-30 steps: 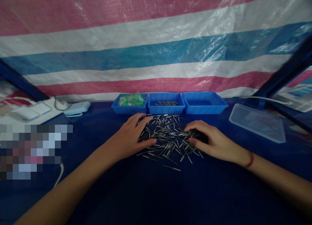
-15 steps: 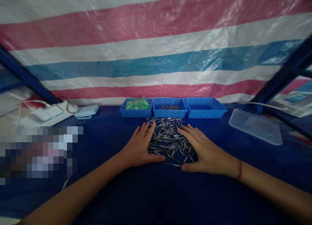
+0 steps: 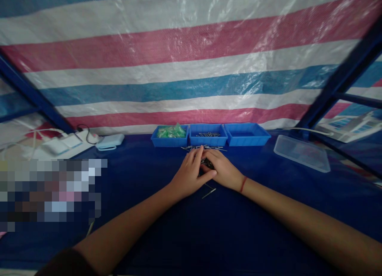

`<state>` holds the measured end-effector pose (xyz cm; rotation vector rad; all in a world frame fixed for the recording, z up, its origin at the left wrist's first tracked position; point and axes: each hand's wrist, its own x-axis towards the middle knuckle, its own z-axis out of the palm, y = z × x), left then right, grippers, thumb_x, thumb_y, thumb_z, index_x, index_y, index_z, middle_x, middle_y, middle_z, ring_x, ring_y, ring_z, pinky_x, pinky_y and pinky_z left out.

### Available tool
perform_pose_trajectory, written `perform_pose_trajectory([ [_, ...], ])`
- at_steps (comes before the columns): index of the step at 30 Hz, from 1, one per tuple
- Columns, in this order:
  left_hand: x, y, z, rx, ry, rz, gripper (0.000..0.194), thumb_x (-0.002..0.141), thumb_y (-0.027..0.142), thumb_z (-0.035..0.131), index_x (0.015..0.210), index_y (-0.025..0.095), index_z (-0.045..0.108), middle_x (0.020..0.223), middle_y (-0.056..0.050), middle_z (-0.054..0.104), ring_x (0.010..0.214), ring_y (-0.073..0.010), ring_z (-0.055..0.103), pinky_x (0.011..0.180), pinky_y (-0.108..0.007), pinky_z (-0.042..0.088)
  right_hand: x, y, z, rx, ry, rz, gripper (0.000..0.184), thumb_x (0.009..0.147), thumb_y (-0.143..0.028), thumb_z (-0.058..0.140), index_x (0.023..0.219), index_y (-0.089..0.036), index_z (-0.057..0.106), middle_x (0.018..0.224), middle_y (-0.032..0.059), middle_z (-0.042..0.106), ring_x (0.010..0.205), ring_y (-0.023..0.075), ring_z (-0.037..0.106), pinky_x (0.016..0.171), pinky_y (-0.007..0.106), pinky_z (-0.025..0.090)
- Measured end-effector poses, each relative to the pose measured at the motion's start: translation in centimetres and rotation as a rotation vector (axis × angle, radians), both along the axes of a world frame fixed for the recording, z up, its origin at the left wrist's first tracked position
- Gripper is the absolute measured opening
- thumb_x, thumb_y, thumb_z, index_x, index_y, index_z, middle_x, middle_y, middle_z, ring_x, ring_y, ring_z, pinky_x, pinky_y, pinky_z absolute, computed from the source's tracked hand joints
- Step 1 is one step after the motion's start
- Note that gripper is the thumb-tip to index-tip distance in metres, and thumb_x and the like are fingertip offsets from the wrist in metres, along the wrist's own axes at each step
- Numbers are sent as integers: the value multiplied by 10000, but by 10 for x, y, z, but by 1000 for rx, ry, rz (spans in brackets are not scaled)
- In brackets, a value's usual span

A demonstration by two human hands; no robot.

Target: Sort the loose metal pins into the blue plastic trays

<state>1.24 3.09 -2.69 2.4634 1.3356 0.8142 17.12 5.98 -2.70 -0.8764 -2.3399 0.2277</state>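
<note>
My left hand point(image 3: 191, 174) and my right hand point(image 3: 226, 170) meet at the middle of the blue table, cupped around a heap of thin silver blind rivets point(image 3: 207, 163). Only a dark bit of the heap shows between the fingers and thumbs; my hands hide most of it. Beyond my fingertips a few more rivets lie loose in front of the bins. On my side of the hands, a stray rivet point(image 3: 209, 193) rests on the tabletop.
Three blue bins stand in a row at the back: the left bin point(image 3: 170, 142) holds green plastic, the middle bin point(image 3: 208, 141) some rivets, the right bin point(image 3: 249, 141) shows nothing inside. A clear plastic lid point(image 3: 301, 153) lies right; a power strip point(image 3: 64, 146) lies left.
My hands have moved inward from both sides of the spread rivets and now come together, gathering them into a tight heap. The view has shifted slightly.
</note>
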Motion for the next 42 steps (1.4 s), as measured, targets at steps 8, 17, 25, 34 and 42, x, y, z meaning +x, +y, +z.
perform_pose_trajectory([
  [8, -11, -26, 13, -91, 232, -106, 1166, 562, 823, 496, 1454, 181, 105, 1509, -187, 100, 1366, -417, 9, 1039, -666, 28, 6, -4, 2, 38, 32, -122, 133, 856, -225, 506, 901, -193, 628, 985, 82, 643, 937, 225, 546, 813, 403, 423],
  [17, -6, -27, 2, -23, 241, 31, 674, 870, 466, 432, 1440, 221, 169, 1470, -146, 252, 1363, -343, 170, 1062, -590, 187, 5, -7, 3, 33, 224, -171, 92, 831, -190, 522, 849, -195, 612, 853, 47, 670, 833, 200, 591, 779, 361, 446],
  [25, -5, -22, 0, 73, 74, 103, 581, 852, 411, 511, 1366, 211, 325, 1381, -140, 388, 1316, -332, 285, 1049, -605, 201, 6, -20, 15, -152, 530, -250, 180, 870, -334, 492, 910, -193, 597, 866, 40, 659, 831, 178, 610, 764, 321, 464],
  [34, 4, -28, 19, 3, -557, -25, 234, 851, 257, 560, 1078, 200, 559, 1038, -52, 632, 935, -174, 593, 845, -333, 469, -4, -45, 31, -604, 808, -48, 193, 804, -357, 590, 886, -182, 602, 673, -11, 604, 543, 89, 514, 506, 221, 432],
  [42, 5, -28, 21, -124, -779, 29, 109, 837, 250, 568, 894, 173, 621, 827, -21, 674, 729, -135, 622, 672, -257, 486, -4, -52, 35, -684, 916, -43, 140, 784, -319, 603, 833, -189, 593, 699, -1, 619, 585, 97, 541, 536, 227, 443],
])
